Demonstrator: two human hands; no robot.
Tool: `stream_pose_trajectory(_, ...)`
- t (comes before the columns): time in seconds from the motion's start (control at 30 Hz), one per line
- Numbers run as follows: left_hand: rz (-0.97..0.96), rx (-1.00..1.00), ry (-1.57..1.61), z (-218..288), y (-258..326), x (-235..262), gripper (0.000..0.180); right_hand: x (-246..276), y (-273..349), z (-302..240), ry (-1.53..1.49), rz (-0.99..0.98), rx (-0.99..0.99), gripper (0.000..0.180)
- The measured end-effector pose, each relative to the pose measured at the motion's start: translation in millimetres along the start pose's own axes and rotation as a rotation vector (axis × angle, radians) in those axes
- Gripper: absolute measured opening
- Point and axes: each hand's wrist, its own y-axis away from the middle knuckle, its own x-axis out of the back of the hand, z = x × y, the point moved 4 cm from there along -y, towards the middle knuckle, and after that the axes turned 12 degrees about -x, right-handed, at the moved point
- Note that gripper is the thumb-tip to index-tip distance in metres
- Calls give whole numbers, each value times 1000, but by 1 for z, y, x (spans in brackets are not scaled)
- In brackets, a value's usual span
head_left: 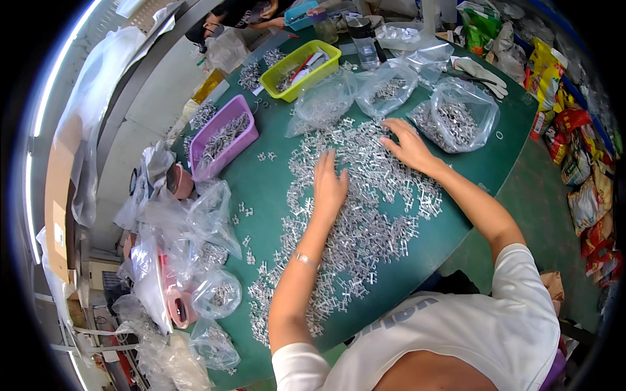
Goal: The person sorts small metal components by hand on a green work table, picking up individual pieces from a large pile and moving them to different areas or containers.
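Observation:
A wide, loose pile of small silvery metal pieces (365,241) spreads over the green table (261,189). My left hand (330,184) lies on its upper part, fingers stretched forward and thumb held apart. At the pile's far right edge is my right hand (412,147), open, with thumb and fingers spread and the fingertips on the pieces. Nothing shows gripped in either hand, though the palms are hidden. Just beyond the right hand, a transparent plastic bag (479,133) holds more of the pieces. Another plastic bag (319,107) rests beyond the left hand.
A purple basket (242,144) and a yellow-green basket (326,49) hold metal parts. A dark-lidded jar (362,39) and pale gloves (481,75) lie farther back. Plastic bags (212,221) crowd the left edge. Another person's hand (277,23) shows at the far side. Colourful sacks (580,169) line the right.

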Motion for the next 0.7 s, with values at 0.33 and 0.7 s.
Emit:
stream_pose_trajectory(0.33,-138,68,-255,-97,-36,-19,53,-43,-11,14,32,-90,-27,35)
stream_pose_trajectory(0.7,-217,-287,61,-18,25,41,31,-31,11,-50,-180,-283,225,18)
